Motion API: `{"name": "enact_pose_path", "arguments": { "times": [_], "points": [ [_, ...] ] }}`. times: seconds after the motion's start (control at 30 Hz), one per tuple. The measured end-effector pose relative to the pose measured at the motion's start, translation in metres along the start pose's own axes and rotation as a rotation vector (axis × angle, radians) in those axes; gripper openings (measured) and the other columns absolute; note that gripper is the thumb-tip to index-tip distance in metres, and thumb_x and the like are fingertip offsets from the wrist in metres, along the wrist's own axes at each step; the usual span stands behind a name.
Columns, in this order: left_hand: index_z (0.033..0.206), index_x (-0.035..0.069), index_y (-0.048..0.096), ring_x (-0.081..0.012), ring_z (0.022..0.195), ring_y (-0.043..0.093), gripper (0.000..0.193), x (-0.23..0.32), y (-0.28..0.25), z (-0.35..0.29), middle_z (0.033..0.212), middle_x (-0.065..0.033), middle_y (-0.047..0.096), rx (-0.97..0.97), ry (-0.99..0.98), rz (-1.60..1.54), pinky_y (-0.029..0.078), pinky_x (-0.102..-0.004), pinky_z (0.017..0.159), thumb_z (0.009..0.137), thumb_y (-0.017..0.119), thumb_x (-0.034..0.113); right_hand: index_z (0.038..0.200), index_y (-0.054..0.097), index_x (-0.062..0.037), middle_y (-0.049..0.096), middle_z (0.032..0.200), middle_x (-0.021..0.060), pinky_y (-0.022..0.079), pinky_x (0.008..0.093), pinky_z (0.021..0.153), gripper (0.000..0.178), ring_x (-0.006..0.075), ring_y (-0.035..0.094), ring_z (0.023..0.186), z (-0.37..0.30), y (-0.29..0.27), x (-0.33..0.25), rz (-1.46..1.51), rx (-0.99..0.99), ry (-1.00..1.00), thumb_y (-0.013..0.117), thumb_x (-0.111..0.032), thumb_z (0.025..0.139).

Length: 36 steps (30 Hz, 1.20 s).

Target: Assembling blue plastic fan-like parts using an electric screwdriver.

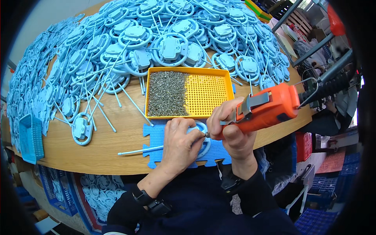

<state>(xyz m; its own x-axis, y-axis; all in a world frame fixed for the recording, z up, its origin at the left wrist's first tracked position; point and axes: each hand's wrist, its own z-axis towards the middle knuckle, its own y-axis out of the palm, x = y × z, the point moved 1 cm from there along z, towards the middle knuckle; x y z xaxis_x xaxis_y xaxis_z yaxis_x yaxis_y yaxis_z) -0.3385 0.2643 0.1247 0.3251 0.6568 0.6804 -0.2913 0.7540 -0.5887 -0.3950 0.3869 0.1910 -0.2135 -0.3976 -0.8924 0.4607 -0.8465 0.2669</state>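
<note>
My left hand (178, 144) presses a light blue plastic ring part (205, 150) down on a blue foam mat (155, 133). The part's long thin stem (135, 151) sticks out to the left. In my right hand (239, 143) is an orange electric screwdriver (270, 107), held nearly level. Its tip points left and meets the part beside my left fingertips; the exact contact point is hidden by my fingers. Just beyond the mat stands a yellow tray (211, 91) with a perforated floor. Small metal screws (167, 93) fill its left side.
A large heap of similar light blue parts (170, 49) covers the back and left of the wooden table (117, 156). At the left edge stands a blue basket (31, 139). A dark coiled cable (325, 88) runs from the screwdriver. Crates (58, 192) stand below the table.
</note>
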Motion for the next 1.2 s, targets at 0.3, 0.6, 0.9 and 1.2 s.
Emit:
{"name": "enact_pose_path", "arguments": {
  "times": [0.3,0.6,0.9,1.2],
  "points": [
    [0.096,0.008,0.063,-0.0318,0.099,0.051,0.030,-0.001,-0.002,0.006,0.103,-0.0120,0.054,-0.034,0.047,-0.063,0.039,-0.0434,0.088,0.070,0.075,0.015,0.095,0.049,-0.0048,0.054,0.066,0.0064,0.040,0.0261,0.047,0.044,0.0155,0.051,0.054,0.006,-0.006,0.011,0.019,-0.050,-0.005,0.078,-0.034,0.080],
    [0.111,0.008,0.062,-0.0349,0.099,0.055,0.051,0.002,-0.092,-0.073,0.114,-0.0161,0.055,-0.207,-0.016,0.241,0.043,-0.0458,0.084,0.064,0.078,0.021,0.095,0.048,-0.0059,0.054,0.078,0.0043,0.046,0.0273,0.056,0.034,0.0143,0.056,0.064,0.007,-0.020,-0.013,0.178,-0.059,-0.036,0.076,-0.011,0.077],
    [0.126,0.004,0.053,-0.0423,0.126,0.041,0.065,-0.065,-0.201,-0.120,0.137,-0.0229,0.041,0.030,-0.371,0.633,0.035,-0.0472,0.103,0.065,0.074,0.008,0.100,0.047,-0.0072,0.055,0.082,0.0033,0.048,0.0261,0.062,0.042,0.0115,0.057,0.069,0.052,-0.034,0.011,0.129,0.133,-0.083,0.081,-0.014,0.076],
    [0.126,0.003,0.053,-0.0409,0.123,0.040,0.062,-0.122,-0.205,-0.058,0.132,-0.0228,0.042,-0.087,-0.399,0.678,0.036,-0.0451,0.102,0.067,0.071,0.005,0.094,0.052,-0.0064,0.056,0.070,0.0057,0.046,0.0301,0.057,0.042,0.0148,0.054,0.059,0.083,-0.081,0.018,-0.040,0.291,-0.259,0.076,-0.037,0.081]
  ]
}}
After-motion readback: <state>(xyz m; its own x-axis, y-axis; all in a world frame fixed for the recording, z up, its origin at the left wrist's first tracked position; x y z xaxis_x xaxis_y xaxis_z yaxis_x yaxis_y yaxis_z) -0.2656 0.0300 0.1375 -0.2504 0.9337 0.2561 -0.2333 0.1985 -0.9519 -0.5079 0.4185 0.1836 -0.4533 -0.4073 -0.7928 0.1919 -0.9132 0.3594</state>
